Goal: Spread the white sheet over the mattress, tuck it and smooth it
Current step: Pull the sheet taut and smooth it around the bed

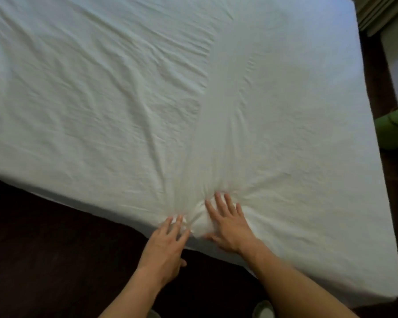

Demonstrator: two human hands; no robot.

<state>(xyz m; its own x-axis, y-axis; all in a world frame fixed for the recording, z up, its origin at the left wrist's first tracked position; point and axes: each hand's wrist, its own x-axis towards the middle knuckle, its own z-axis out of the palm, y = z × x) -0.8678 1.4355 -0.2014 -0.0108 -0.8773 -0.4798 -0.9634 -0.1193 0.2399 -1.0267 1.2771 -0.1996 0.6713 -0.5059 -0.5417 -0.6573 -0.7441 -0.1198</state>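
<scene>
Dark floor [55,249] bordered the near side. The white sheet [193,88] lay spread, hiding the mattress, with creases fanning from my hands. My right hand [228,223] pressed flat with fingers splayed, and my left hand [168,239] touched the edge open-fingered, neither gripping anything. I judged slow outward sweeps best.

Recorded white sheet [147,99] as thin woven cloth, matt, without sheen; finely creased over left half, smoother along central band and right side; bunched into soft radiating folds at near edge. Logged floor [44,249] as dark brown, matt, seemingly short-pile carpet; weave not resolvable. Noted pleated curtain [372,12] at far right corner as beige cloth, matt, ribbed by its folds. Entered green object [393,131] as soft-looking, matt; material not determinable.
</scene>
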